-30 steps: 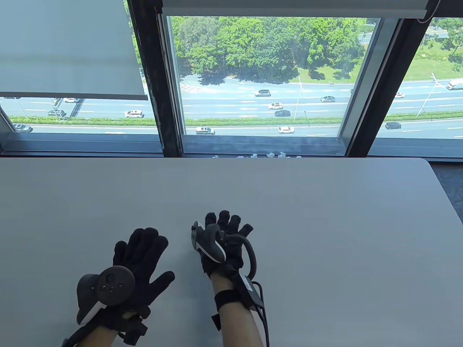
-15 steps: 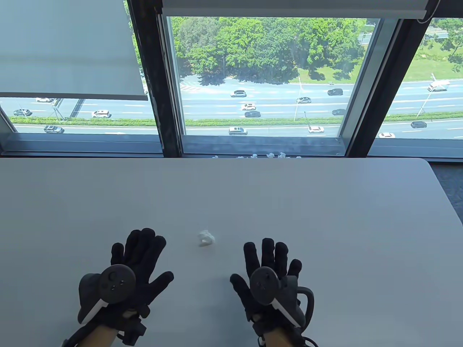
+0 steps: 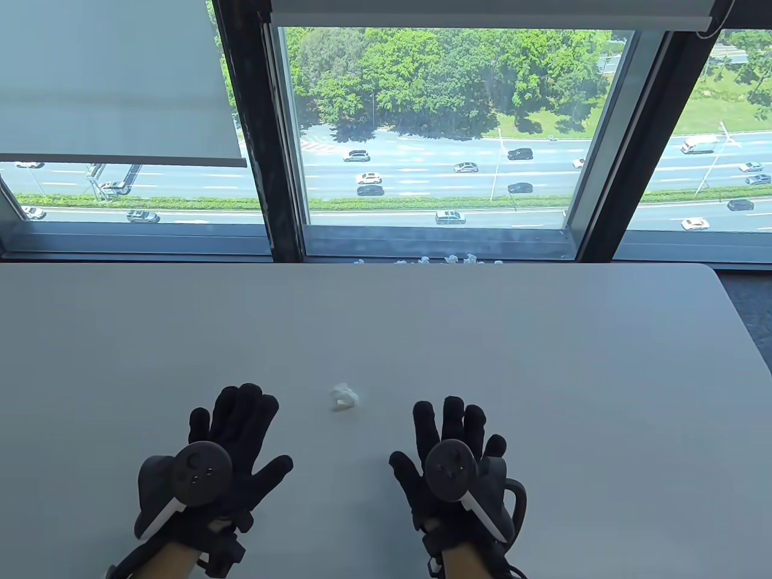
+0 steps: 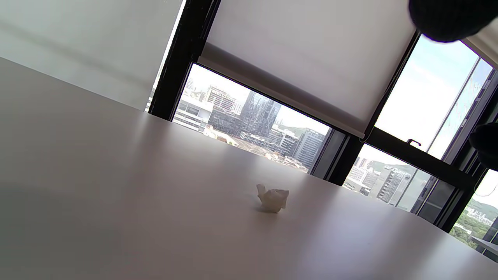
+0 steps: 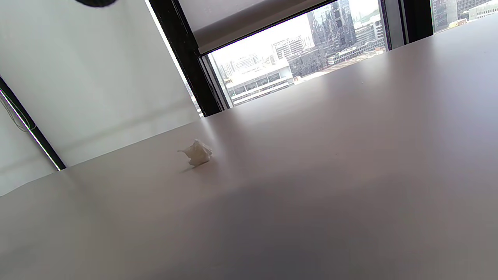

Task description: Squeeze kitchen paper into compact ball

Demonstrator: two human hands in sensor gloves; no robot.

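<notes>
A small white crumpled ball of kitchen paper (image 3: 344,397) lies on the grey table (image 3: 543,362), between my two hands and slightly farther from me. It also shows in the left wrist view (image 4: 273,198) and in the right wrist view (image 5: 198,153). My left hand (image 3: 238,422) rests flat on the table, palm down, fingers spread, left of the ball. My right hand (image 3: 455,431) rests flat, palm down, fingers spread, right of the ball. Neither hand touches the paper.
Several small white paper balls (image 3: 446,260) lie just beyond the table's far edge by the window sill. The table's right corner is rounded (image 3: 718,277).
One second ago my right hand covered the paper near the middle. It has let go and moved right and back to lie flat. The left hand has hardly moved.
</notes>
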